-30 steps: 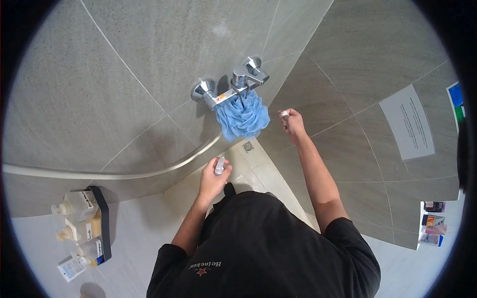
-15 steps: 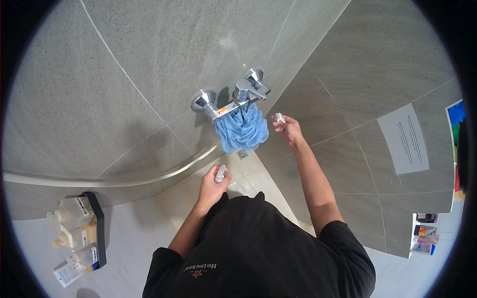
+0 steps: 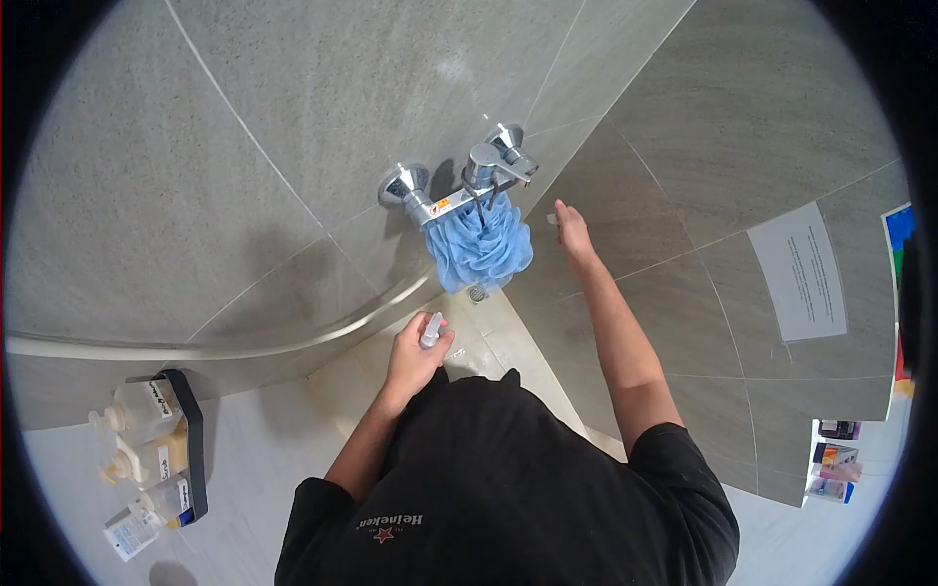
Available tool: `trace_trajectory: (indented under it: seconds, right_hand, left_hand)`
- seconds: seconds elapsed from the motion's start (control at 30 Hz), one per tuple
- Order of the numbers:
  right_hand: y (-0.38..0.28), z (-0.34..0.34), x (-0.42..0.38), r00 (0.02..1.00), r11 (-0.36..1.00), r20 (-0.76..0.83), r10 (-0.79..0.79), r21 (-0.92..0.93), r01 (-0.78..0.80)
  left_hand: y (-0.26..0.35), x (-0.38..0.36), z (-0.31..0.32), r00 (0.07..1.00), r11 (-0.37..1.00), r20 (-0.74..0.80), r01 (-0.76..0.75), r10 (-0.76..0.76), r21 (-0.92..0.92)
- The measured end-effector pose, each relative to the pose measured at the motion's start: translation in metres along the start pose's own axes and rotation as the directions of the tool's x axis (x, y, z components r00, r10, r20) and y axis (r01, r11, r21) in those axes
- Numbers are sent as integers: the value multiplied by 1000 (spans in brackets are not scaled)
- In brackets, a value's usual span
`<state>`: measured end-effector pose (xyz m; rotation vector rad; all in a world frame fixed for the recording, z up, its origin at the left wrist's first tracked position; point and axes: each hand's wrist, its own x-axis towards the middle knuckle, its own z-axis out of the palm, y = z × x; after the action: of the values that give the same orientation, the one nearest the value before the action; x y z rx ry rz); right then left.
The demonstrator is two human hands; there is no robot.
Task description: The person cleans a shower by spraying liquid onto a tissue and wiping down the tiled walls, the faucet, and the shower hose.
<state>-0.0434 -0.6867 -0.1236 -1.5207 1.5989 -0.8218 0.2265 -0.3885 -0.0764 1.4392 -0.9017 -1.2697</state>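
My left hand (image 3: 412,354) grips a small white spray bottle (image 3: 430,330), held upright near my chest. My right hand (image 3: 571,230) is stretched out to the grey tiled wall, pressing a small white wad (image 3: 552,220) against the tile just right of the tap. A chrome shower mixer tap (image 3: 467,181) sticks out of the wall, and a blue mesh bath sponge (image 3: 480,249) hangs from it, left of my right hand.
A floor drain (image 3: 477,292) lies below the sponge. A pale curved kerb (image 3: 225,342) borders the shower floor. A black caddy (image 3: 186,444) with several soap bottles stands at lower left. A white notice (image 3: 803,271) is on the right wall.
My right hand has moved up and forward from beside the sponge to the wall tile, flattening against it. The left hand with the bottle has barely moved.
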Motion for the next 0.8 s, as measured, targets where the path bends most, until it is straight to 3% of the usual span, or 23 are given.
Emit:
trace_trajectory:
  seconds: [0.07, 0.1, 0.17, 0.4, 0.5, 0.57, 0.67, 0.8]
  right_hand:
    - [-21, -4, -4, 979, 972, 131, 157, 156, -176]
    - [-22, 1, -3, 978, 972, 139, 158, 154, -179]
    - [-25, 10, -3, 988, 917, 102, 118, 371, -148]
    - [-10, 21, 11, 977, 900, 168, 131, 393, -189]
    - [-8, 22, 13, 946, 793, 215, 242, 519, -320]
    - [-41, 21, -2, 970, 896, 16, 241, 382, -228]
    - [-60, 23, -6, 970, 878, -94, 226, 451, -161]
    - [-65, 28, -1, 980, 871, -94, 176, 479, -111]
  left_hand:
    - [-5, 0, -4, 1000, 1000, -7, 10, -10, 4]
    - [-6, 0, -5, 1000, 1000, -12, -13, 13, 12]
    - [-9, -1, -8, 999, 999, -22, -31, 32, 20]
    - [-6, -7, -19, 998, 1000, -62, -8, 7, -4]
    - [-8, -9, -24, 997, 1000, -72, -4, 4, -12]
    - [-7, -9, -26, 997, 1000, -75, 0, -1, -9]
    - [-5, -9, -28, 997, 1000, -75, 14, -14, 0]
    - [-3, -9, -29, 996, 999, -94, 11, -7, 38]
